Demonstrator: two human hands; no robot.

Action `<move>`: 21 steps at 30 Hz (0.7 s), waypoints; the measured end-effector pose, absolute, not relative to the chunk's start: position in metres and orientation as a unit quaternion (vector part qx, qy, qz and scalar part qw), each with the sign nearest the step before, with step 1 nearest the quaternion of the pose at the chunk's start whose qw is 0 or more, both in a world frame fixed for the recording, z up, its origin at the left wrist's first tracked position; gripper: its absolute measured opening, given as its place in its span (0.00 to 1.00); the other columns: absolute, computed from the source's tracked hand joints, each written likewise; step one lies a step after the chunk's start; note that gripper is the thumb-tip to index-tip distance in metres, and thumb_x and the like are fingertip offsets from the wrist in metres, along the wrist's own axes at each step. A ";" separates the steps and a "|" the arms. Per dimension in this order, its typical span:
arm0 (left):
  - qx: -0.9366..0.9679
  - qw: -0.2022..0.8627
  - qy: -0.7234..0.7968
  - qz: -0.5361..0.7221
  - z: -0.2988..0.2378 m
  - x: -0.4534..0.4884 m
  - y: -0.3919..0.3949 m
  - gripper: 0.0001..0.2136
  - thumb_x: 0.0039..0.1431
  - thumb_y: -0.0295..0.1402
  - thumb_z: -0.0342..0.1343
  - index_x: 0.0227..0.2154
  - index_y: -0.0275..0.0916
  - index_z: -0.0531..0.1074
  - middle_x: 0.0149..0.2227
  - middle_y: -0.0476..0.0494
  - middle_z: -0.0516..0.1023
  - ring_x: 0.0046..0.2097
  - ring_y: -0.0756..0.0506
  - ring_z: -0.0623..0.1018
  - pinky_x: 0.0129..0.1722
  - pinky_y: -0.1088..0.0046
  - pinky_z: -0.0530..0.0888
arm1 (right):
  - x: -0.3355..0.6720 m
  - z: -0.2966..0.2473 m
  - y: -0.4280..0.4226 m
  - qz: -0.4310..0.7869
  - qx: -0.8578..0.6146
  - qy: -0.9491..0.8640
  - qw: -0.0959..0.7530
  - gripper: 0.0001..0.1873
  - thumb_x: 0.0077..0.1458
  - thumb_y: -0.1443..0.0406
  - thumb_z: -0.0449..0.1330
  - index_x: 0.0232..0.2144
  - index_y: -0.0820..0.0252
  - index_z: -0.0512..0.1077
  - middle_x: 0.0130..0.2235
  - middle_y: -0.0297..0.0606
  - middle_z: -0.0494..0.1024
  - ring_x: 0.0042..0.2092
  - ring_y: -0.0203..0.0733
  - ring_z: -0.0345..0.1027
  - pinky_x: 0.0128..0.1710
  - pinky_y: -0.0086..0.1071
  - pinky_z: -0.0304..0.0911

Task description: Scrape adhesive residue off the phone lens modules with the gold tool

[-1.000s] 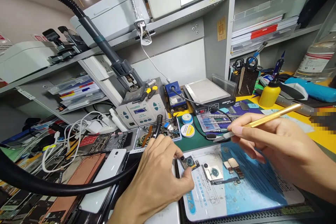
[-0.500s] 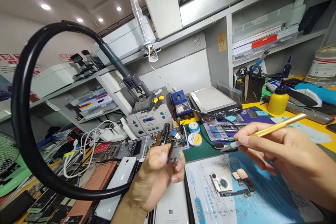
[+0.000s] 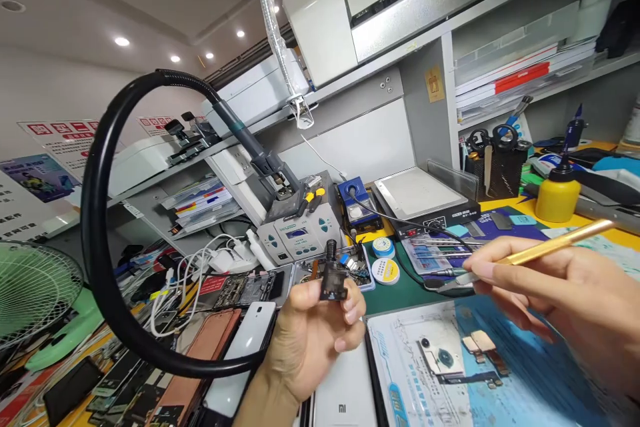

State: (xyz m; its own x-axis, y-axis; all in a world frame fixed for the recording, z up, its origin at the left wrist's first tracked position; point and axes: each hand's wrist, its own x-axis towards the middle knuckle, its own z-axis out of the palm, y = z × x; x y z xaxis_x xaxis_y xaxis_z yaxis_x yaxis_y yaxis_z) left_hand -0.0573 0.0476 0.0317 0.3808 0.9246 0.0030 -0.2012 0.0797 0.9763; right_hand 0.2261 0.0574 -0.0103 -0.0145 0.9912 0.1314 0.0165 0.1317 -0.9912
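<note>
My left hand [image 3: 314, 333] pinches a small dark electronic part [image 3: 334, 282] between thumb and fingers, raised above a white phone back with an MI logo [image 3: 345, 390]. What kind of part it is, I cannot make out. In my right hand [image 3: 560, 283] is a knife with a gold handle [image 3: 557, 243], its flat blade pointing left and apart from the dark part. Below the hands, on a blue and white printed mat [image 3: 407, 383], lie a camera module [image 3: 443, 357] and small copper-coloured flex-cable parts [image 3: 483, 345].
A black flexible arm [image 3: 97, 213] loops across the left side. Behind stand a grey soldering station [image 3: 300, 233] and a heating plate [image 3: 420, 193]. Phones and phone parts cover the left bench. A yellow bottle [image 3: 557, 197] stands at right, a green fan [image 3: 40, 300] at far left.
The view has swung left, so everything sits further right. My left hand has turned the part, which now shows a dark face instead of a shiny one. The knife stays in my right hand.
</note>
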 end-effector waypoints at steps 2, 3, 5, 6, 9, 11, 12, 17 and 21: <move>0.572 0.596 0.368 0.427 0.030 -0.060 0.048 0.19 0.52 0.51 0.55 0.27 0.38 0.65 0.29 0.49 0.60 0.28 0.52 0.58 0.25 0.73 0.55 | 0.226 -0.005 0.057 0.481 -0.445 -0.540 0.529 0.27 0.55 0.51 0.68 0.13 0.57 0.66 0.20 0.32 0.66 0.21 0.38 0.58 0.22 0.34 0.52; 0.599 0.562 0.382 0.423 0.029 -0.060 0.048 0.18 0.52 0.49 0.57 0.27 0.38 0.67 0.29 0.48 0.62 0.28 0.53 0.60 0.27 0.72 0.57 | 0.225 -0.002 0.056 0.490 -0.437 -0.537 0.529 0.26 0.55 0.52 0.68 0.14 0.57 0.66 0.20 0.31 0.66 0.22 0.37 0.58 0.22 0.34 0.52; 0.651 0.481 0.420 0.411 0.026 -0.060 0.048 0.13 0.52 0.43 0.59 0.29 0.37 0.70 0.31 0.47 0.66 0.30 0.51 0.64 0.30 0.71 0.60 | 0.224 0.002 0.055 0.497 -0.430 -0.530 0.537 0.22 0.55 0.52 0.68 0.18 0.57 0.70 0.22 0.30 0.67 0.22 0.36 0.57 0.21 0.32 0.51; 0.676 0.435 0.440 0.401 0.025 -0.058 0.047 0.10 0.51 0.39 0.60 0.30 0.37 0.72 0.32 0.47 0.67 0.31 0.50 0.65 0.31 0.70 0.60 | 0.223 0.004 0.055 0.499 -0.431 -0.528 0.536 0.20 0.55 0.52 0.69 0.20 0.57 0.72 0.23 0.31 0.68 0.22 0.35 0.57 0.21 0.32 0.51; 0.747 0.301 0.475 0.354 0.021 -0.052 0.042 0.06 0.46 0.29 0.61 0.30 0.38 0.73 0.33 0.48 0.70 0.34 0.49 0.66 0.33 0.69 0.62 | 0.222 0.007 0.054 0.504 -0.431 -0.522 0.536 0.17 0.53 0.51 0.69 0.27 0.59 0.78 0.26 0.32 0.71 0.22 0.35 0.57 0.19 0.30 0.51; 0.785 0.235 0.474 0.322 0.019 -0.049 0.040 0.07 0.46 0.28 0.60 0.31 0.39 0.72 0.33 0.48 0.70 0.36 0.47 0.68 0.36 0.68 0.63 | 0.221 0.008 0.054 0.509 -0.427 -0.519 0.538 0.17 0.53 0.51 0.70 0.28 0.59 0.79 0.27 0.33 0.71 0.22 0.34 0.57 0.19 0.30 0.51; 0.801 0.209 0.469 0.308 0.017 -0.048 0.039 0.07 0.46 0.28 0.60 0.31 0.39 0.72 0.34 0.48 0.69 0.37 0.47 0.68 0.37 0.67 0.64 | 0.220 0.009 0.054 0.512 -0.425 -0.516 0.540 0.17 0.53 0.52 0.70 0.28 0.60 0.79 0.27 0.32 0.71 0.22 0.34 0.57 0.19 0.29 0.51; 0.843 0.141 0.454 0.251 0.012 -0.053 0.041 0.08 0.48 0.28 0.59 0.34 0.39 0.71 0.36 0.47 0.70 0.40 0.45 0.69 0.39 0.65 0.66 | 0.217 0.010 0.055 0.524 -0.417 -0.505 0.544 0.17 0.52 0.52 0.71 0.28 0.60 0.78 0.26 0.33 0.72 0.22 0.33 0.56 0.18 0.27 0.51; 0.853 0.125 0.455 0.222 0.010 -0.055 0.043 0.08 0.50 0.29 0.59 0.36 0.39 0.71 0.37 0.46 0.71 0.40 0.44 0.70 0.39 0.65 0.67 | 0.216 0.008 0.056 0.529 -0.417 -0.503 0.542 0.16 0.52 0.53 0.71 0.28 0.60 0.78 0.25 0.32 0.72 0.22 0.32 0.57 0.19 0.27 0.53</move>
